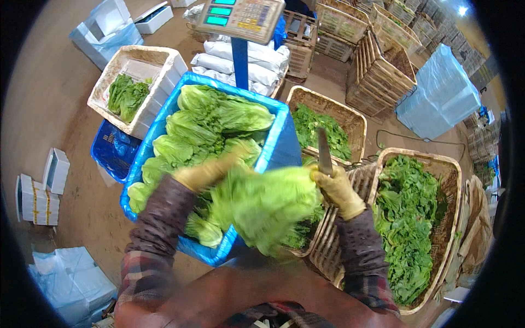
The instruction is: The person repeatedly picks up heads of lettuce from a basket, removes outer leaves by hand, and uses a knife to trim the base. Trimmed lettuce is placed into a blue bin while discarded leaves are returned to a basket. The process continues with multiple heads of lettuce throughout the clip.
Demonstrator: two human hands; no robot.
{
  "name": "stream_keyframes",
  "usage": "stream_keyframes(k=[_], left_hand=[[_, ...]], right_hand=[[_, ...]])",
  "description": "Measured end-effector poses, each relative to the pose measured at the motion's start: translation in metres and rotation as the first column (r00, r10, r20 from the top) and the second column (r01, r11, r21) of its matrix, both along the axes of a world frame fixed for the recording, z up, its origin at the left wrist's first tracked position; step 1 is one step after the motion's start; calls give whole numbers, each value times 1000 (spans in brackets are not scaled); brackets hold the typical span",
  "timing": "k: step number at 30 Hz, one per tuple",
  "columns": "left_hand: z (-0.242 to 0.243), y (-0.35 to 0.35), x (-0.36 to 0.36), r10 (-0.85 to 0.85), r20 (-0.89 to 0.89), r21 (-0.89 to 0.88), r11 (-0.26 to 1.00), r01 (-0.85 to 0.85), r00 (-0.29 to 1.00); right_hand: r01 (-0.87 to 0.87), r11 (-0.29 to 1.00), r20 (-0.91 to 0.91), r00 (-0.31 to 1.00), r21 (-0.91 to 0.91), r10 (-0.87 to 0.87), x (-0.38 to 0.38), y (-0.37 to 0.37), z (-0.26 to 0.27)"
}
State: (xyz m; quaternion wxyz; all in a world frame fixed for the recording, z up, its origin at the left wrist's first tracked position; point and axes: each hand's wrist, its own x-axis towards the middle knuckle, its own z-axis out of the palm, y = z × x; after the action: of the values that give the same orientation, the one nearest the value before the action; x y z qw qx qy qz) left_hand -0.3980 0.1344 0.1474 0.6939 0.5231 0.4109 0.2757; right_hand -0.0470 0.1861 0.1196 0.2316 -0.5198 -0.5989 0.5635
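My right hand (336, 186), in a yellowish work glove, grips a knife (324, 151) with its broad blade pointing up. The same hand is at the base of a large head of leafy lettuce (270, 201), blurred by motion in front of my body. My left hand (211, 170), gloved and also blurred, is over the near part of a blue-lined crate (283, 115), just above the lettuce's leaves; whether it touches them or holds anything cannot be told. Rows of lettuce heads (188, 127) lie in that crate.
A scale display (242, 18) on a blue post rises behind the crate. Crates of loose leaves stand to the right, one large (455, 205), one farther off (361, 123). A white foam box (164, 78) with some greens stands left. Stacked crates (373, 82) and a blue-wrapped stack (439, 94) stand beyond.
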Motion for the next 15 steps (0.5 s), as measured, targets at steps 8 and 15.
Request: stream_keyframes(k=[8, 15], left_hand=[[-131, 69, -73, 726, -426, 795, 585, -159, 539], [-235, 108, -70, 777, -487, 870, 474, 140, 399]], right_hand=[[177, 852, -22, 981, 492, -191, -161, 35, -116], [-427, 801, 758, 650, 420, -51, -142, 34, -102]])
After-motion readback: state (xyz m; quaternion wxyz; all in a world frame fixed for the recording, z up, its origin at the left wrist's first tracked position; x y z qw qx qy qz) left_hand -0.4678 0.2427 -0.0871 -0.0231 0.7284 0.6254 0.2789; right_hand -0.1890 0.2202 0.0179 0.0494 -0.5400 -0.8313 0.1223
